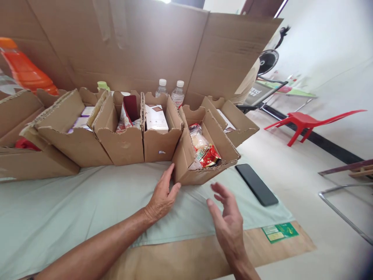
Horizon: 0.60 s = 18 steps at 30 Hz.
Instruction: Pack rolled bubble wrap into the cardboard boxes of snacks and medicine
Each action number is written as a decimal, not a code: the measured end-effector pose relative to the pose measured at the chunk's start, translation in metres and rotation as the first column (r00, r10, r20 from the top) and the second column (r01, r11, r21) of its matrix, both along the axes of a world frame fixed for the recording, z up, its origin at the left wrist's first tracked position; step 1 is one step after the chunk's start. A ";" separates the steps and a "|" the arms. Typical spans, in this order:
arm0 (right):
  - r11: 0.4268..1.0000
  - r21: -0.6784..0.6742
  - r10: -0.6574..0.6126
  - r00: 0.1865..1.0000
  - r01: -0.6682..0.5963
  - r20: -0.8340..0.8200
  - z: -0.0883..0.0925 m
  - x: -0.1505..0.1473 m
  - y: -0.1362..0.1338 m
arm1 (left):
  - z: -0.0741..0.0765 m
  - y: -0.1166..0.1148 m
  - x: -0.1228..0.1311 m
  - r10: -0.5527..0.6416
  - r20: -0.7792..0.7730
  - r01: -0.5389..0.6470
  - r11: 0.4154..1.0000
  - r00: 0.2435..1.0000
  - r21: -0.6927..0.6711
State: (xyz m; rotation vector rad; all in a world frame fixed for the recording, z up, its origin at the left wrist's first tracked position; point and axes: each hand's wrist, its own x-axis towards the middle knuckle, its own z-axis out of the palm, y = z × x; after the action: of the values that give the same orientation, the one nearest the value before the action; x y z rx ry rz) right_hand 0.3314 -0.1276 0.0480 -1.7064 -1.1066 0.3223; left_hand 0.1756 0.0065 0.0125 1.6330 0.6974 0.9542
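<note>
Left hand [161,196] flat and palm down, fingers stretched forward and slightly spread, left forearm [96,249] bare and extended, right hand [228,219] just beside it, raised, open and empty, fingers loosely curled

The small brown open cardboard box [201,173] standing foremost is made of corrugated board, matt and slightly rough, with ragged fluting exposed along its cut rim. The crinkled red and clear snack packets [207,154] inside it are wrapped in glossy plastic film. The tabletop [189,256] is left bare along its near edge as dull, smooth brown board; the rest is covered by a pale green cloth sheet [72,210], matt and softly creased. The flat black rectangular phone [256,184] is finished smooth and glossy. The two clear water bottles with white caps [177,94] are formed of shiny transparent plastic. The low red chair [305,121] is moulded from smooth, faintly glossy plastic.
</note>
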 end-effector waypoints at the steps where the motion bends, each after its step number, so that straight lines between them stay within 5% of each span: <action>1: 0.996 -0.039 0.078 0.994 -0.075 0.082 0.001 -0.005 -0.002 | -0.001 0.001 0.000 0.004 0.002 -0.004 1.000 1.000 -0.001; 5: 0.949 -0.130 0.314 0.897 -0.287 0.311 0.006 -0.019 0.017 | -0.004 0.001 -0.002 0.012 -0.004 -0.012 1.000 1.000 -0.004; 10: 0.958 -0.179 0.281 0.868 -0.225 0.410 0.005 -0.001 0.057 | -0.006 -0.001 -0.001 0.010 -0.034 -0.011 1.000 0.999 -0.007; 18: 0.968 -0.219 0.213 0.871 -0.126 0.442 -0.003 0.037 0.093 | 0.012 -0.006 -0.004 -0.064 -0.209 0.087 0.991 0.976 0.099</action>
State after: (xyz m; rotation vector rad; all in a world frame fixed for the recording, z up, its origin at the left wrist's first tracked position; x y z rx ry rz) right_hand 0.3688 -0.0350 0.0454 -1.9091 -1.6281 0.1261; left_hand 0.1720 0.0006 0.0246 1.8581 0.7273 0.7866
